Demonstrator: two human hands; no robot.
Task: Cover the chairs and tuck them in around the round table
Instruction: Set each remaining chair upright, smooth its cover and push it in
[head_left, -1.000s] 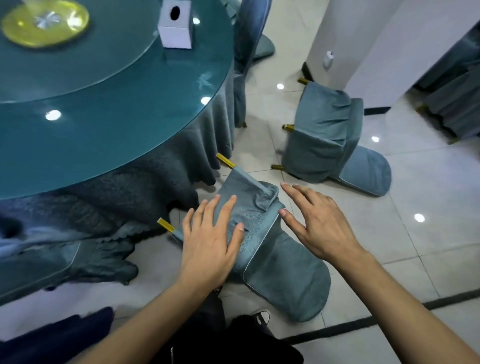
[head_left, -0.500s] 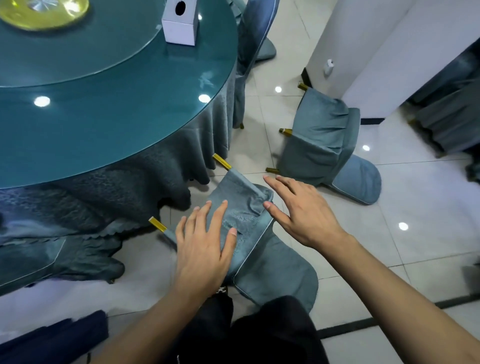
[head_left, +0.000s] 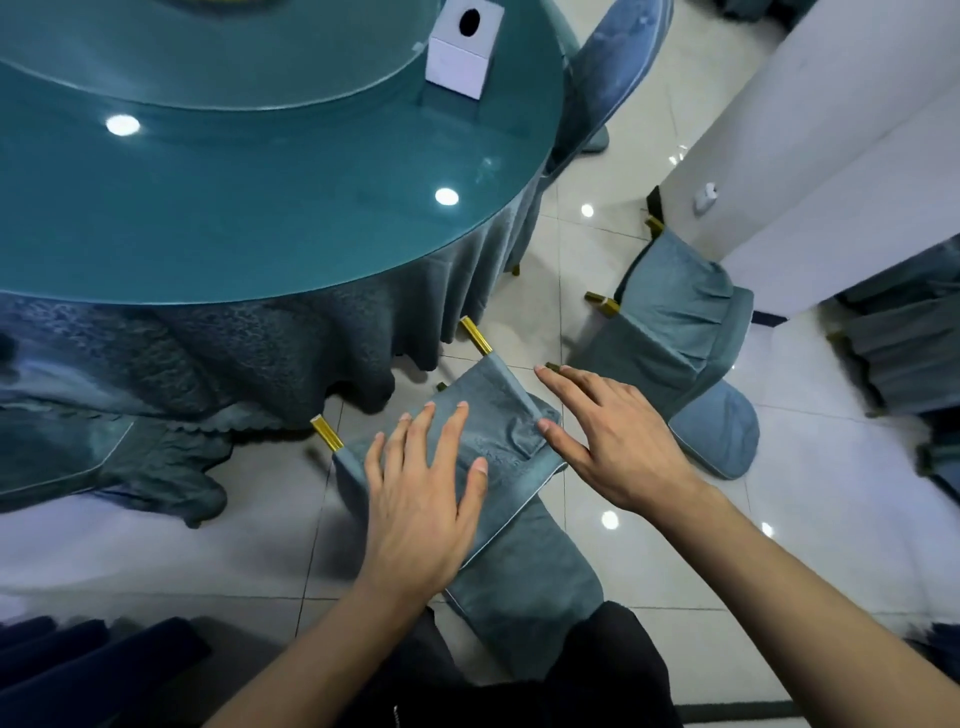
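Hands (head_left: 519, 483) flat on covered chair (head_left: 498, 441)

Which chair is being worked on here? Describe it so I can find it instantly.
Start at the round table and drop to the floor by its skirt. The nearest covered chair lies tipped there, gold legs pointing toward the table, under the left hand. The other tipped chair lies by the white wall, untouched.

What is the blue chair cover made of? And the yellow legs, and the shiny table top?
Chair cover: soft woven cloth, it seems, with a faint raised pattern; it folds and wrinkles under the left hand.
Legs: probably metal with a polished gold finish; they gleam in ridged stripes.
Table top: most likely glass over teal cloth; it mirrors the ceiling lights sharply.
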